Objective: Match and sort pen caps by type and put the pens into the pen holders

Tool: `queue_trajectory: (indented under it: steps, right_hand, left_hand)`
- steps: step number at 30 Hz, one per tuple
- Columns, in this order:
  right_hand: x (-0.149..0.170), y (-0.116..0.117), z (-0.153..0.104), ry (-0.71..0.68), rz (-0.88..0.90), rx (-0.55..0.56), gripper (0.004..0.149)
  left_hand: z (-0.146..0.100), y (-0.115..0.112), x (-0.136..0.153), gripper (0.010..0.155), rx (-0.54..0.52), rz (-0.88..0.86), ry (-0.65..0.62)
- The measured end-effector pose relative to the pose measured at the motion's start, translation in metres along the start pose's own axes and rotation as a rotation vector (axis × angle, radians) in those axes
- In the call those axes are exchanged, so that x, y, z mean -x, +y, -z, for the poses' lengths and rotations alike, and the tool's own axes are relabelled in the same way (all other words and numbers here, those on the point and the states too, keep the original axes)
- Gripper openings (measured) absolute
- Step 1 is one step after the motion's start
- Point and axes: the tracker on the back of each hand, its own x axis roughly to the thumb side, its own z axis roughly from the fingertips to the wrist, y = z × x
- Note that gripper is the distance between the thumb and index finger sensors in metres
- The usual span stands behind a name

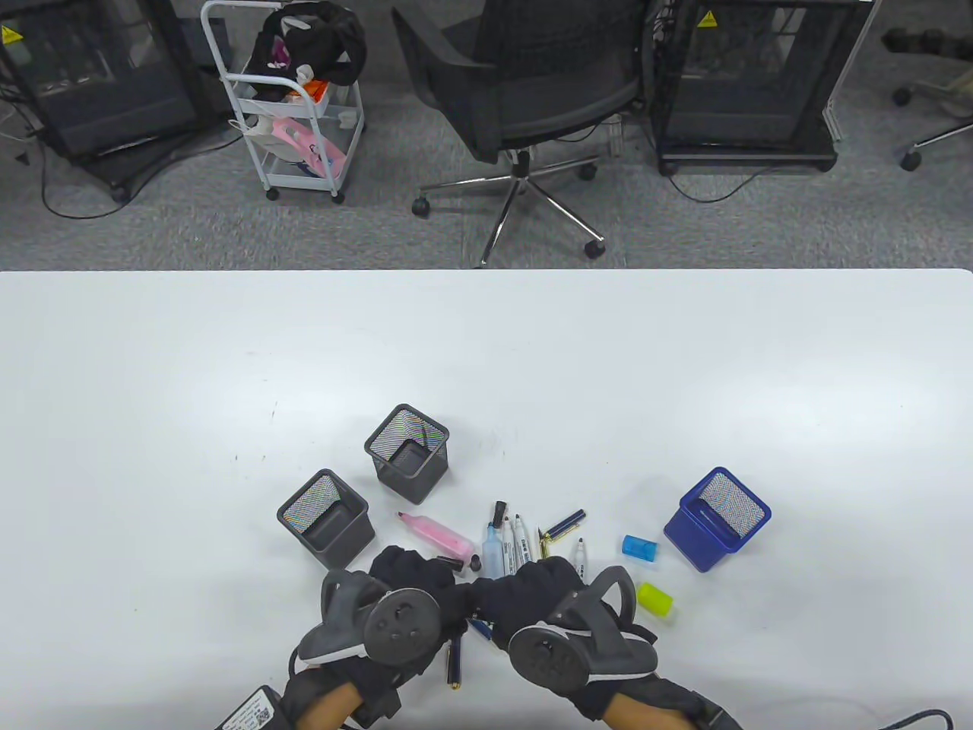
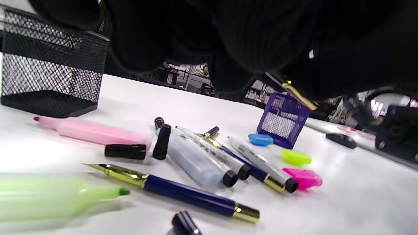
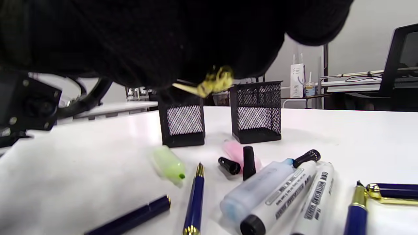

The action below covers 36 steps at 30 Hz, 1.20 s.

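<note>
Your two hands meet at the bottom centre of the table view, just above the near edge. Your left hand point(image 1: 407, 589) and right hand point(image 1: 532, 589) have their fingers curled towards each other over something small. The left wrist view shows a gold clip on a dark cap point(image 2: 295, 93) poking out from the gloves, and the right wrist view shows a gold nib point(image 3: 209, 84) under your fingers, so you are probably capping a fountain pen; which hand grips which part I cannot tell.

Directly beneath them lie an uncapped navy fountain pen point(image 2: 183, 192), a green highlighter point(image 2: 55, 195) and a loose navy barrel point(image 1: 455, 660).

Just beyond your knuckles the heap spreads: a pink highlighter point(image 1: 437, 534), a pale blue marker point(image 1: 493, 549), white markers point(image 1: 521, 544) and small black caps point(image 2: 125, 151), crowded enough that picking one may nudge its neighbours.

To the right sit a blue cap point(image 1: 638, 548), a yellow-green cap point(image 1: 655, 599) and, in the left wrist view, a pink cap point(image 2: 302, 178).

Farther up stand the holders: two black mesh holders point(image 1: 327, 517) point(image 1: 408, 452) at left of centre, a blue holder point(image 1: 718, 518) at right.
</note>
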Motion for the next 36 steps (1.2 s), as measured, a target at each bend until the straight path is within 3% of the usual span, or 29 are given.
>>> queue_trajectory:
  steps: [4,7,13,17,21,27,30,36]
  right_hand:
    - [0.013,-0.009,-0.002,0.109,-0.005,0.046,0.057]
    - [0.013,-0.007,-0.001,0.113,0.121,0.049,0.048]
    - [0.007,-0.009,0.000,0.074,0.079,0.126,0.044]
    - [0.010,-0.009,0.001,0.135,0.115,0.157,0.051]
    - [0.008,-0.010,0.004,0.159,0.121,0.173,0.058]
    - [0.011,-0.011,0.003,0.181,0.275,0.233,0.062]
    - [0.017,-0.014,0.000,0.144,0.352,0.271,0.064]
    - [0.039,-0.020,-0.011,0.210,0.345,0.330,0.066]
  left_hand:
    - [-0.001,0.005,0.008,0.048,-0.071,-0.149,0.010]
    - [-0.001,0.003,0.006,0.048,-0.075,-0.138,-0.002]
    - [0.000,0.001,0.005,0.048,-0.117,-0.144,-0.003]
    - [0.001,0.005,-0.005,0.047,-0.127,0.039,0.062]
    - [0.001,0.008,-0.023,0.045,-0.188,0.285,0.034]
    - [-0.001,0.010,-0.016,0.052,-0.245,0.075,-0.080]
    - [-0.003,0.018,-0.010,0.058,-0.268,0.058,-0.094]
    - [-0.015,0.055,0.027,0.089,-0.386,-0.143,0.006]
